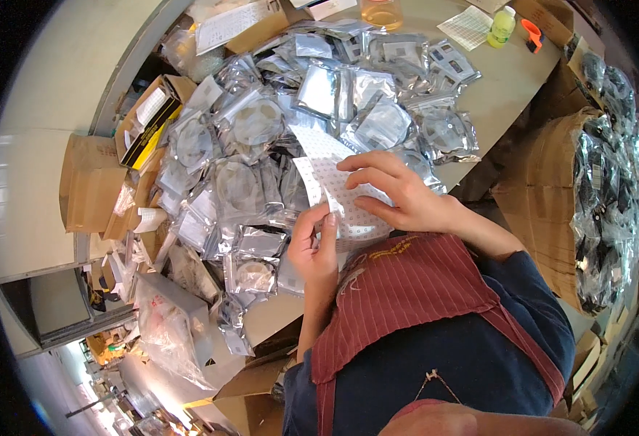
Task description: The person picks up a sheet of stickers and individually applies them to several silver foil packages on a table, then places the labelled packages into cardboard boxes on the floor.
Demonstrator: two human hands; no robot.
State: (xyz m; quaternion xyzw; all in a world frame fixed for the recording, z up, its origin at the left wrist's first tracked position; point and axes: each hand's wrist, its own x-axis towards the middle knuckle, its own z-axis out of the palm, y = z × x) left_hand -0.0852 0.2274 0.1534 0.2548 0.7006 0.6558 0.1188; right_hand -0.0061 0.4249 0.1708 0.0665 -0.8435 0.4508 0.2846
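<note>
A white sheet of small printed stickers (pixel 341 185) is held up in front of my apron, over the heap of silvery bags. My left hand (pixel 314 247) pinches its lower left edge between thumb and fingers. Over the sheet's right side lies my right hand (pixel 401 195), fingers bent and spread apart; its fingertips rest on or just above the printed face. A second sheet layer (pixel 307 178) shows behind the left edge. Around the sheet are silvery zip bags (pixel 385 123), several with round reels (pixel 254 120) inside.
A large carton (pixel 544 196) full of bagged reels stands at the right. Brown boxes (pixel 91 185) and a yellow-black box (pixel 149 142) line the left. At the back are a yellow-green bottle (pixel 502 27), an orange tape dispenser (pixel 531 35) and a paper sheet (pixel 470 27).
</note>
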